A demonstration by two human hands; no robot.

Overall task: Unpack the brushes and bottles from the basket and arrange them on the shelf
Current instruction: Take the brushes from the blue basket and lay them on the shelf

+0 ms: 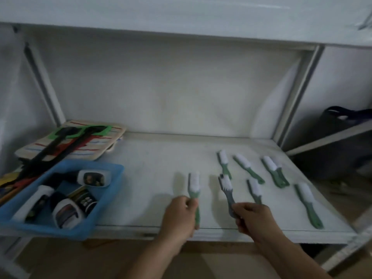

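On the left end of the white shelf [153, 166] stands a blue basket [112, 172] that holds several bottles [93, 178], lying on their sides. My left hand [178, 214] grips the handle of a green brush [194, 185] with white bristles, held just above the shelf's front middle. To its right, my right hand [254, 218] holds a grey brush [226, 188] by its handle. Several more green brushes [248, 168] lie in two rows on the right half of the shelf.
A striped cloth [96, 146] with black, green and red tools [66, 137] on it lies behind the basket. A dark bag [342, 121] sits on a lower ledge at the right. Another shelf board [181, 15] hangs overhead.
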